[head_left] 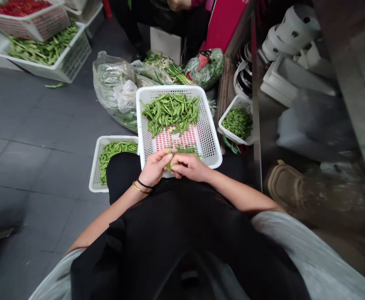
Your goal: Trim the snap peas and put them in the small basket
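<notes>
A white perforated basket (212, 141) rests on my lap. Green pea pods (172, 110) are heaped in its far half, and small green trimmings (187, 150) lie at its near side. Over the near rim my two hands meet around one pea pod (169, 166). My left hand (155, 166) pinches it from the left, with black and gold-coloured bands on the wrist. My right hand (190, 167) has its fingers curled on the same pod from the right. Fingers hide most of the pod.
At my left knee stands a smaller basket (98, 183) of pods. Bagged greens (115, 83) lie beyond the lap basket, before a seated person (166, 21). A basket of leaves (221, 125) stands right by a metal shelf (256, 104). Stacked baskets (79, 58) are at far left.
</notes>
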### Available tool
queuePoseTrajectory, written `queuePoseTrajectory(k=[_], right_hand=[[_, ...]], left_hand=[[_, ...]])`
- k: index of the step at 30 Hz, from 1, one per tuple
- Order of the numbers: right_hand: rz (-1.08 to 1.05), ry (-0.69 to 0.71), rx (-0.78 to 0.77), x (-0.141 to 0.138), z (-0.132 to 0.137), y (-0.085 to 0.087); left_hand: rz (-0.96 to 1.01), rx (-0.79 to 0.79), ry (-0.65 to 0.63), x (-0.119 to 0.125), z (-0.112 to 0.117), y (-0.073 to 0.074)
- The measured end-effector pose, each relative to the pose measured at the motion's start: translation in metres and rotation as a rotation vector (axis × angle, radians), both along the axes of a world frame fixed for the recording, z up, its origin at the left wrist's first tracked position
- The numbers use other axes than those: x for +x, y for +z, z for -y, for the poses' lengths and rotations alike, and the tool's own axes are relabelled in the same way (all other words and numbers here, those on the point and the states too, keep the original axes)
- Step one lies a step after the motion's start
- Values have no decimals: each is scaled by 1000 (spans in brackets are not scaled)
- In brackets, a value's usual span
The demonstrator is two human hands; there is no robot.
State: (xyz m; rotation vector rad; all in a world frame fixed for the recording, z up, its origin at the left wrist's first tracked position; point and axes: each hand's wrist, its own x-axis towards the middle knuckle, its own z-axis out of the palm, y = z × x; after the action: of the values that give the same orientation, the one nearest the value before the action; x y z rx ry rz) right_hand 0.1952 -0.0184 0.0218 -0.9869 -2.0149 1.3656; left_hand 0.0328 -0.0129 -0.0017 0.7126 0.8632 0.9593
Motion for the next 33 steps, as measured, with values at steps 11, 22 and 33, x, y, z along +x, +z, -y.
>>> queuePoseTrajectory(k=[11, 22, 33], right_hand=[[186, -295, 266, 54, -25, 10], [253, 150, 523, 9, -11, 1], [566, 116, 39, 54, -46, -30]], left_hand=[[4, -55, -354, -24, -2, 3], [-439, 463, -543, -21, -4, 30], [101, -46, 316, -59, -39, -1]])
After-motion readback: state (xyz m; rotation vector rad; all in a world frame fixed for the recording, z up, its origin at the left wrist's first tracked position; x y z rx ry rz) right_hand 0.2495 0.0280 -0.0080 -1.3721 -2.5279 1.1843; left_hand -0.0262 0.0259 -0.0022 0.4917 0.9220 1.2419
